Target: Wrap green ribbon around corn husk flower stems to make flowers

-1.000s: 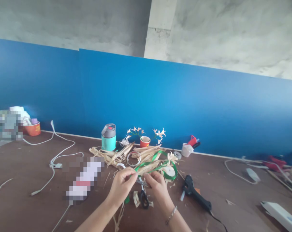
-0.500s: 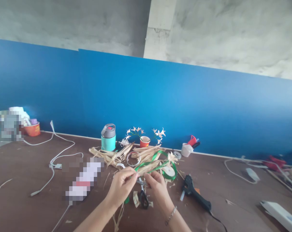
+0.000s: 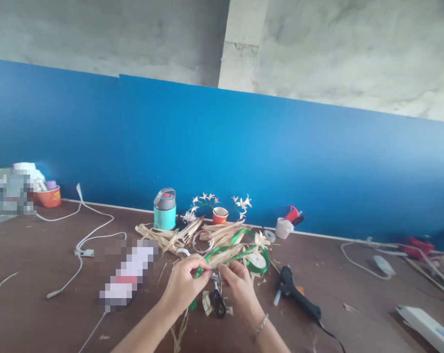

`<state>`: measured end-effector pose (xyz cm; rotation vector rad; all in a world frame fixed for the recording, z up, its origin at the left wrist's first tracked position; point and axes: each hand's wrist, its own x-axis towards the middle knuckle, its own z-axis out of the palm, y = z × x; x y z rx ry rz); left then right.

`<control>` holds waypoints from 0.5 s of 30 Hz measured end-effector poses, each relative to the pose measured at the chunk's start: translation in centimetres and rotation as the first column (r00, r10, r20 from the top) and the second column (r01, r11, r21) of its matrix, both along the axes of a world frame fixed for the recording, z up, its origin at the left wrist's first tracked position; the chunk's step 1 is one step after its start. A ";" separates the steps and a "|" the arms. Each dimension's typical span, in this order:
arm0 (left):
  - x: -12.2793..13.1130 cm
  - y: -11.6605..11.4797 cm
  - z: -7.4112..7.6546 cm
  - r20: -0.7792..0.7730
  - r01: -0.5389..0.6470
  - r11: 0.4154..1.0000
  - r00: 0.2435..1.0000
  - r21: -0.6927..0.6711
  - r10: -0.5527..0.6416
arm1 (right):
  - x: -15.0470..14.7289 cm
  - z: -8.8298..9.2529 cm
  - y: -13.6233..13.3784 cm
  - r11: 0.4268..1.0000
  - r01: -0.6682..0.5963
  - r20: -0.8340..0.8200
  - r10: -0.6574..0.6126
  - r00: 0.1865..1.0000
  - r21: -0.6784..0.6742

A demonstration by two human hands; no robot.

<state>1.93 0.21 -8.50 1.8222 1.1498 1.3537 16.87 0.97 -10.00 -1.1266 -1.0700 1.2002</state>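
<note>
Both of my hands are raised over the middle of the table, fingertips almost meeting. My left hand (image 3: 185, 284) is closed in a pinch on green ribbon (image 3: 208, 256), which shows beyond its fingers and below them. My right hand (image 3: 241, 283) pinches the lower end of a green-wrapped flower stem (image 3: 243, 254); pale petals (image 3: 260, 240) open at its far end. The fingers partly hide the exact grip. Under the hands lie black-handled scissors (image 3: 219, 303). Just behind is the ribbon roll (image 3: 258, 262) with loops of green around it.
Dried husk strips (image 3: 166, 239) spread behind my hands, with a tape ring (image 3: 203, 241) on them. A teal flask (image 3: 165, 215) and a red cup (image 3: 220, 215) of flowers stand by the blue partition (image 3: 222, 142). A glue gun (image 3: 297, 292) lies right, a power strip (image 3: 128, 274) left.
My left fingers have shifted slightly, and more green ribbon shows beside them. My right hand stays almost in place. Nothing else on the table has moved.
</note>
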 end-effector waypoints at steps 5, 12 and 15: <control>0.0 -0.1 0.1 -0.071 -0.026 0.997 0.997 0.071 0.031 | 0.0 -0.1 0.0 1.000 0.001 0.002 -0.001 1.000 -0.005; 0.0 -0.4 0.1 -0.191 -0.094 0.979 0.973 0.182 0.129 | 0.0 0.1 0.1 1.000 0.017 0.006 -0.017 1.000 0.015; -0.1 -0.5 -0.2 -0.224 -0.077 0.959 0.964 0.272 0.141 | 0.0 0.3 -0.1 1.000 0.026 -0.001 -0.026 1.000 0.011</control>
